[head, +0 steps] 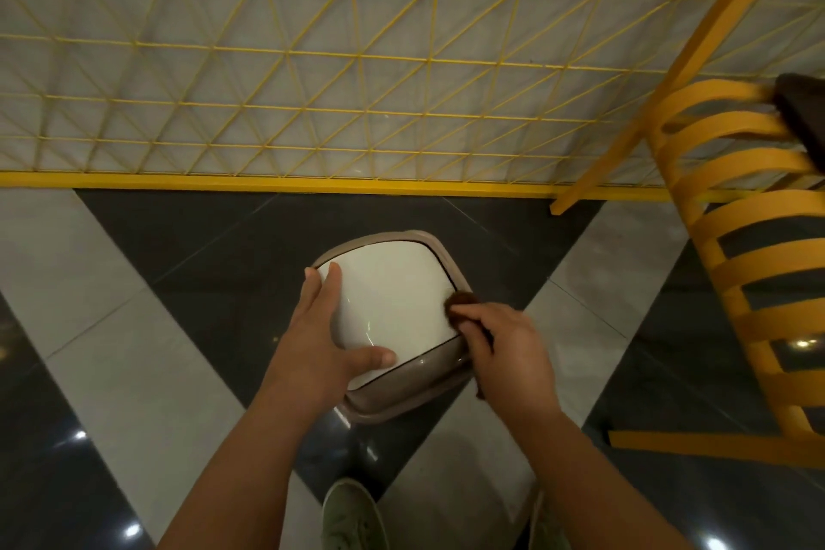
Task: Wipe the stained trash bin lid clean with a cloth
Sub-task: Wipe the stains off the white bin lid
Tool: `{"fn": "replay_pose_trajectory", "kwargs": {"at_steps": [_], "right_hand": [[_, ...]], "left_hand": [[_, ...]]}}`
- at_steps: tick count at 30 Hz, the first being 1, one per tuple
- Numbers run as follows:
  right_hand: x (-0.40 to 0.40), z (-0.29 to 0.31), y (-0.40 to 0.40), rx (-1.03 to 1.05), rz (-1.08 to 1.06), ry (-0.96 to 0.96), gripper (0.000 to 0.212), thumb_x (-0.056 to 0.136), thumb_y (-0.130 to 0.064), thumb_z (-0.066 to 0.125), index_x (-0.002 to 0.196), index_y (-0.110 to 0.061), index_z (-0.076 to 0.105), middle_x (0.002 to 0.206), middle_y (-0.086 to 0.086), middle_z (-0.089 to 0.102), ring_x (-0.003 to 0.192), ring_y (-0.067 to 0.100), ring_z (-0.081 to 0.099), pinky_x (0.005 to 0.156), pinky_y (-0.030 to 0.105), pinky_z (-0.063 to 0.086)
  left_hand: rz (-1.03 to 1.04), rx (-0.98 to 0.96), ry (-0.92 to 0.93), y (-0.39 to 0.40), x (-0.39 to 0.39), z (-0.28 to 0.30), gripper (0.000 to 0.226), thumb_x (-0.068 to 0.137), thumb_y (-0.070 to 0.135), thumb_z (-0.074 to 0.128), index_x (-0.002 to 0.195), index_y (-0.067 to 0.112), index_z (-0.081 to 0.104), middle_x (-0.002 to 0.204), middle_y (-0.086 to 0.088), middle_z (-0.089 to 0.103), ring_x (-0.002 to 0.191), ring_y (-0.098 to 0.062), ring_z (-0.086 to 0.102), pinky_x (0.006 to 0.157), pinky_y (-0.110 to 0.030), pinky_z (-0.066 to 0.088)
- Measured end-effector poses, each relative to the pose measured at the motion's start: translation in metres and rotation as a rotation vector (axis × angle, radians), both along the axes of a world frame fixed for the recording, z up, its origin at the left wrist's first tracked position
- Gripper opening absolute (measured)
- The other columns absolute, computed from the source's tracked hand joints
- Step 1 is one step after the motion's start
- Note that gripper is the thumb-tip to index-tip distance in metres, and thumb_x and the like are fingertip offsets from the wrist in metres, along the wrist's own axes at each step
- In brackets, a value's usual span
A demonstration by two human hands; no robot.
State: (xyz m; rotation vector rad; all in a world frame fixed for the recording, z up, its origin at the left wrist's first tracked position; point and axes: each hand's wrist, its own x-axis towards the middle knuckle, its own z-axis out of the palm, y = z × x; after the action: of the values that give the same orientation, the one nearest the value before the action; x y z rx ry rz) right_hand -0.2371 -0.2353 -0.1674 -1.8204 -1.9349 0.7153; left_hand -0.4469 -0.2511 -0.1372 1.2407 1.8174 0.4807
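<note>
1. Scene was dim and warm-toned; overall yellowish cast, no daylight visible.
2. Light came from overhead spots: small white reflections showed on the glossy dark floor [187,246] at lower left, lower right and beside the chair [736,263].
3. The lid [393,295] was the brightest surface, with a thin glare streak near its front edge.
4. Shadows were soft; a faint one sat under the bin.
5. Motion blur smeared the cloth [460,304], the right hand [509,353] and the dark object at the right edge.
6. Wide-angle distortion bent the fence [312,71] lines and the chair towards the edges.
7. Detail was soft and slightly noisy throughout.
</note>
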Motion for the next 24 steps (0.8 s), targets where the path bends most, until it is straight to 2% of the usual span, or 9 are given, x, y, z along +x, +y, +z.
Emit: {"fn": "replay_pose_trajectory", "kwargs": {"at_steps": [2, 4, 8, 11, 13, 17, 21, 24], "right_hand": [[0.003, -0.001, 0.004, -0.065, -0.054, -0.017, 0.025, 0.093, -0.028, 0.053, 0.115, -0.039, 0.061, 0.119, -0.013, 0.059, 0.110, 0.006, 0.049, 0.095, 0.019, 0.040], [-0.013, 0.009, -0.005, -0.012, 0.025, -0.005, 0.025, 0.093, -0.028, 0.054, 0.115, -0.038, 0.062, 0.120, -0.014, 0.060, 0.111, 0.002, 0.046, 0.098, 0.014, 0.031], [-0.043, 0.018, -0.032, 0.115, 0.190, 0.078, 0.024, 0.092, -0.031, 0.050, 0.111, -0.035, 0.065, 0.116, -0.011, 0.063, 0.109, 0.003, 0.050, 0.100, 0.014, 0.027], [-0.025, 0.007, -0.017, 0.075, 0.067, 0.071, 0.026, 0.092, -0.030, 0.051, 0.114, -0.035, 0.063, 0.118, -0.012, 0.061, 0.110, -0.001, 0.044, 0.098, 0.013, 0.029], [-0.006, -0.002, -0.007, -0.008, -0.031, 0.014, 0.026, 0.094, -0.029, 0.050, 0.117, -0.036, 0.061, 0.120, -0.012, 0.060, 0.110, 0.002, 0.046, 0.094, 0.013, 0.031], [0.017, -0.010, -0.003, -0.136, -0.036, -0.052, 0.026, 0.096, -0.029, 0.049, 0.117, -0.037, 0.060, 0.120, -0.012, 0.059, 0.107, 0.004, 0.046, 0.087, 0.010, 0.028], [0.011, -0.016, -0.022, -0.079, -0.096, 0.065, 0.025, 0.093, -0.024, 0.054, 0.114, -0.032, 0.064, 0.111, -0.010, 0.061, 0.102, 0.006, 0.053, 0.082, 0.006, 0.031], [-0.006, -0.019, -0.044, -0.052, -0.129, 0.159, 0.024, 0.090, -0.024, 0.059, 0.111, -0.032, 0.066, 0.106, -0.015, 0.062, 0.098, 0.000, 0.053, 0.086, 0.004, 0.032]], "left_hand": [[-0.006, -0.007, -0.002, 0.001, 0.000, 0.001, 0.123, 0.066, 0.032, 0.087, 0.155, 0.032, 0.001, 0.161, 0.014, -0.013, 0.149, -0.011, 0.003, 0.117, -0.034, 0.016], [-0.002, -0.010, -0.004, 0.002, -0.001, 0.001, 0.124, 0.066, 0.031, 0.087, 0.155, 0.033, 0.001, 0.161, 0.015, -0.013, 0.149, -0.011, 0.003, 0.117, -0.034, 0.016], [-0.019, 0.003, 0.019, 0.004, -0.001, 0.000, 0.122, 0.068, 0.031, 0.086, 0.154, 0.033, -0.001, 0.161, 0.014, -0.014, 0.149, -0.012, 0.002, 0.117, -0.034, 0.015], [-0.025, -0.002, -0.001, 0.003, -0.003, -0.002, 0.124, 0.066, 0.031, 0.087, 0.154, 0.033, 0.000, 0.160, 0.015, -0.015, 0.148, -0.010, 0.001, 0.116, -0.030, 0.014], [-0.037, 0.000, -0.017, 0.003, -0.006, -0.001, 0.124, 0.065, 0.031, 0.087, 0.154, 0.034, 0.000, 0.160, 0.018, -0.016, 0.148, -0.009, 0.001, 0.116, -0.030, 0.014], [-0.048, -0.015, -0.019, 0.007, -0.007, 0.008, 0.122, 0.068, 0.027, 0.086, 0.153, 0.038, 0.000, 0.160, 0.018, -0.013, 0.149, -0.013, 0.003, 0.118, -0.038, 0.014], [0.118, 0.090, 0.104, 0.008, -0.006, 0.012, 0.115, 0.067, 0.026, 0.086, 0.153, 0.039, 0.012, 0.163, 0.006, 0.007, 0.149, -0.016, 0.012, 0.117, -0.041, 0.018], [0.176, 0.177, 0.209, 0.005, 0.003, 0.013, 0.090, 0.079, 0.023, 0.077, 0.152, 0.032, 0.025, 0.154, -0.006, 0.031, 0.140, -0.023, 0.029, 0.111, -0.039, 0.029]]}}
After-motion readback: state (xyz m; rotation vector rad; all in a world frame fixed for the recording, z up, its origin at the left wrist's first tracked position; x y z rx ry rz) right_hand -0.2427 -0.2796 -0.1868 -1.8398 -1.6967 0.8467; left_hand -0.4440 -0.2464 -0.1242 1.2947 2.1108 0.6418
